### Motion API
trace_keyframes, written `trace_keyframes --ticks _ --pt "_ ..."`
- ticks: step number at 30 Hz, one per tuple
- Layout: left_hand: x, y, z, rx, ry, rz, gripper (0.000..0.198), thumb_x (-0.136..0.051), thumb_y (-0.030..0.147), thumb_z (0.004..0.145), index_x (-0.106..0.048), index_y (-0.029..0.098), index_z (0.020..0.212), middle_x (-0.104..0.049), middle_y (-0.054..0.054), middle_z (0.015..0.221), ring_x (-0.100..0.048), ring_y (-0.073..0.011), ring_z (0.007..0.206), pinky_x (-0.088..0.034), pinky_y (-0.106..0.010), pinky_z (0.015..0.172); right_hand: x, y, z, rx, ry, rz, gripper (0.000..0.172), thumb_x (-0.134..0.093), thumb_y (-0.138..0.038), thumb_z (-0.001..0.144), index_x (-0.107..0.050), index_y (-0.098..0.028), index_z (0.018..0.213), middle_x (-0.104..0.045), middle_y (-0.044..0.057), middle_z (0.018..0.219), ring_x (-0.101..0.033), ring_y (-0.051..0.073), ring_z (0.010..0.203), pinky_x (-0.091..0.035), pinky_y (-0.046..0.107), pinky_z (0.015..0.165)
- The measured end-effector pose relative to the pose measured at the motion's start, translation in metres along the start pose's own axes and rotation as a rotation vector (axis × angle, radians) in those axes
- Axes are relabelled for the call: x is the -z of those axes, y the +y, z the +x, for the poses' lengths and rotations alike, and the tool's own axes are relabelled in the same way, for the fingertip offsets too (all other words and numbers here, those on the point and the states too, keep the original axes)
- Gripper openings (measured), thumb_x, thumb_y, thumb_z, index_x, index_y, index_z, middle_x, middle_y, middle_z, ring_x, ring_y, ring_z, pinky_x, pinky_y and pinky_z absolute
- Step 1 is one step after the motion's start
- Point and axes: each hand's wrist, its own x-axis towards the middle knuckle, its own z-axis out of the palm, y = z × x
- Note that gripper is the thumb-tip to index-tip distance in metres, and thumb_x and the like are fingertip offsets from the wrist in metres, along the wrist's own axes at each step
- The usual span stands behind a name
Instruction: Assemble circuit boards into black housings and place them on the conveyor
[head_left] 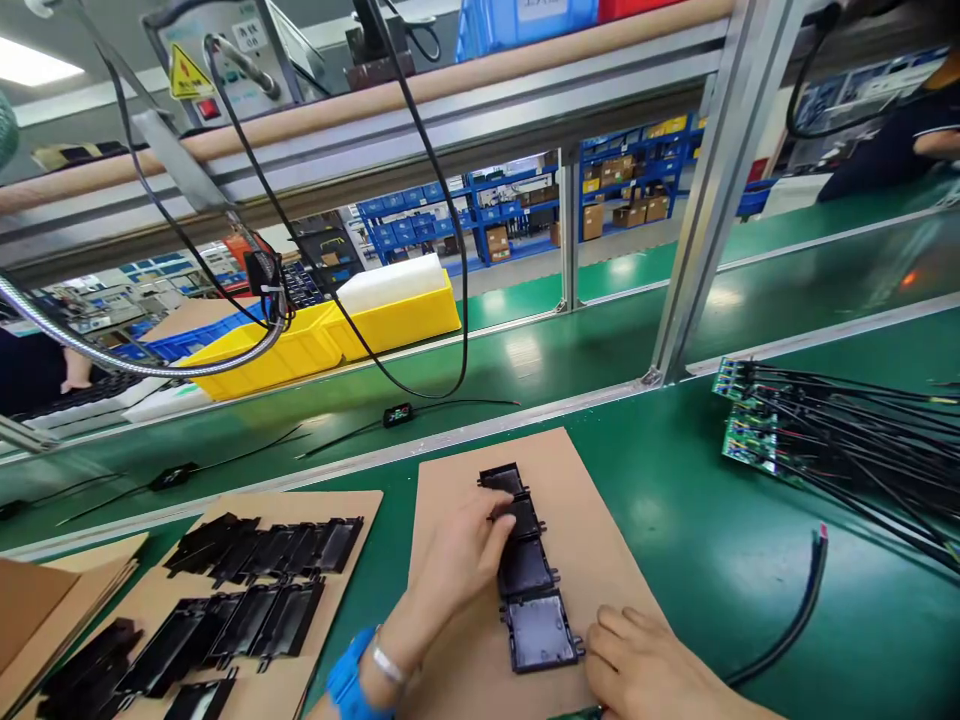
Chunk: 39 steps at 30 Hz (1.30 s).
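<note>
At left, black plastic cases [255, 620], ribbed and open-topped, crowd a cardboard sheet [270, 690]. Behind, a looping black cable [464, 260] partly crosses a yellow bin [397, 335] bearing a white block [394, 283]. The left hand [461, 540], fingers bent, covers part of four shallow black trays [525, 567] lined up on cardboard [585, 540]; the right hand [637, 660] curls beside the lowest. Whether either grips, I cannot tell. Rightward, circuit boards [750, 435] trail cables [855, 440] over the glossy green tabletop [675, 540].

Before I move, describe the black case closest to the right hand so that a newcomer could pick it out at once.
On the green bench, find the cardboard sheet bearing a single column of four black cases. Go to the near end of that column, just beside the right hand. The near-end case looks largest of the four, and its inside shines palest.
</note>
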Motion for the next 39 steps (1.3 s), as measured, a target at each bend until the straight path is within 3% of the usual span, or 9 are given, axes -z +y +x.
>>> trace_keyframes --ticks 2,5,9,13,16,19,25,30,39 --pt "0.007 0.016 -0.03 -0.012 -0.046 -0.067 0.024 -0.054 0.04 0.093 -0.062 0.023 0.108 -0.067 -0.005 0.1 -0.063 -0.0198 0.09 -0.052 -0.032 0.081 0.008 -0.001 0.0 -0.075 0.0 0.132 0.017 -0.068 -0.024 0.074 -0.051 -0.02 0.073 -0.061 0.004 0.076 -0.054 0.021 0.068 -0.041 0.032 0.059" --pt "-0.001 0.028 -0.069 -0.077 -0.172 -0.2 0.042 -0.064 0.053 0.082 -0.06 0.025 0.114 -0.069 -0.003 0.094 -0.066 -0.0192 0.08 -0.052 -0.027 0.069 0.045 0.002 0.012 -0.162 -0.009 0.374 0.01 -0.053 -0.013 0.085 -0.049 -0.02 0.079 -0.06 0.004 0.081 -0.054 0.019 0.074 -0.041 0.029 0.062" --pt "-0.026 0.027 -0.088 -0.035 -0.105 0.026 0.013 -0.046 0.027 0.09 -0.059 0.025 0.092 -0.067 -0.002 0.078 -0.064 -0.0179 0.063 -0.045 -0.026 0.055 0.076 0.001 0.035 -0.26 -0.09 0.515 0.009 -0.046 -0.012 0.09 -0.049 -0.021 0.092 -0.06 0.003 0.084 -0.056 0.018 0.076 -0.043 0.028 0.066" --pt "-0.027 0.033 -0.071 0.054 -0.11 0.16 0.01 -0.047 0.016 0.077 -0.052 0.024 0.08 -0.066 -0.005 0.076 -0.064 -0.0227 0.063 -0.041 -0.029 0.054 0.068 -0.021 0.057 -0.197 -0.209 0.163 0.025 -0.052 -0.01 0.077 -0.053 -0.016 0.101 -0.063 0.01 0.088 -0.058 0.025 0.077 -0.043 0.033 0.058" --pt "-0.012 0.036 -0.056 0.242 -0.253 -0.032 0.01 -0.048 0.014 0.077 -0.052 0.023 0.074 -0.063 -0.001 0.069 -0.062 -0.0202 0.063 -0.04 -0.027 0.054 0.066 -0.029 0.067 -0.009 -0.208 -0.042 0.042 -0.058 -0.014 0.07 -0.056 -0.01 0.111 -0.062 0.015 0.092 -0.056 0.029 0.078 -0.04 0.035 0.053" --pt "0.0 0.03 -0.053 0.377 -0.4 -0.276 0.013 -0.047 0.027 0.089 -0.059 0.022 0.086 -0.061 0.001 0.067 -0.059 -0.0171 0.059 -0.041 -0.024 0.051 0.07 -0.013 0.069 0.088 -0.18 -0.027 0.032 -0.055 -0.013 0.081 -0.057 -0.014 0.113 -0.061 0.009 0.09 -0.054 0.025 0.078 -0.036 0.033 0.054" --pt "0.005 0.016 -0.065 0.261 -0.368 0.016 0.053 -0.072 0.037 0.078 -0.051 0.023 0.124 -0.059 -0.009 0.114 -0.062 -0.0286 0.099 -0.051 -0.04 0.082 0.056 0.023 0.071 0.059 -0.307 0.104 0.004 -0.06 -0.027 0.092 -0.06 -0.024 0.094 -0.061 0.0 0.089 -0.055 0.019 0.076 -0.029 0.029 0.055" --pt "-0.006 0.01 -0.072 0.182 -0.405 0.149 0.056 -0.071 0.03 0.08 -0.047 0.024 0.13 -0.057 -0.008 0.118 -0.063 -0.0282 0.101 -0.056 -0.042 0.08 0.045 0.02 0.073 0.085 -0.301 0.07 0.005 -0.062 -0.026 0.09 -0.059 -0.025 0.093 -0.059 0.001 0.084 -0.053 0.019 0.071 -0.022 0.029 0.051" --pt "-0.021 -0.008 -0.087 -0.026 -0.254 0.282 0.057 -0.074 0.035 0.077 -0.05 0.022 0.127 -0.063 -0.005 0.111 -0.069 -0.0231 0.089 -0.062 -0.034 0.068 0.045 0.016 0.068 0.087 -0.339 0.069 0.007 -0.058 -0.023 0.091 -0.056 -0.025 0.097 -0.052 0.002 0.088 -0.048 0.019 0.066 -0.017 0.031 0.05"
